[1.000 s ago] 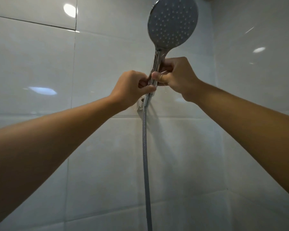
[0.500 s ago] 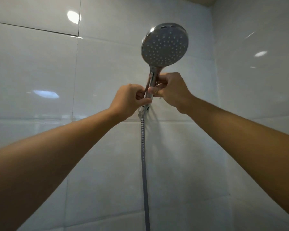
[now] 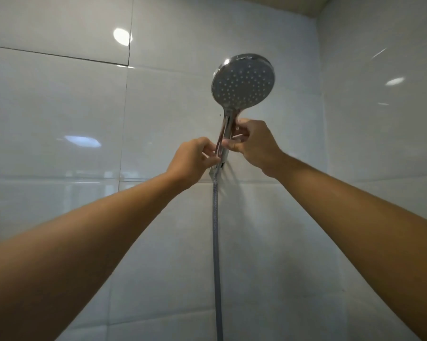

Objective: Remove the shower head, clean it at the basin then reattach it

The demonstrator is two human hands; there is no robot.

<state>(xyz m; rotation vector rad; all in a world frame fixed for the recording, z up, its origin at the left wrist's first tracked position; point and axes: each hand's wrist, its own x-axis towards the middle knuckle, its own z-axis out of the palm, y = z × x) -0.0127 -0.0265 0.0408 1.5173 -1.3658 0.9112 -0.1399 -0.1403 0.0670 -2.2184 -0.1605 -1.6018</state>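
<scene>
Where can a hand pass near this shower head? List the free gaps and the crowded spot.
Free: bare tile left of the hose, below the left hand; and right of the hose, below the right hand. Crowded: the shower head handle, gripped by both hands above the wall bracket.

shower head (image 3: pixel 243 81): 1 | hose (image 3: pixel 216 242): 1 | hands: 2 | wall bracket (image 3: pixel 215 169): 1

Large glossy white wall tiles (image 3: pixel 59 114) with thin dark grout lines (image 3: pixel 55 55). Side wall (image 3: pixel 380 143) meeting at the right corner. Strip of ceiling (image 3: pixel 281 3) at top edge. Bright oval light reflections (image 3: pixel 122 36) on tiles, upper left and right.
</scene>
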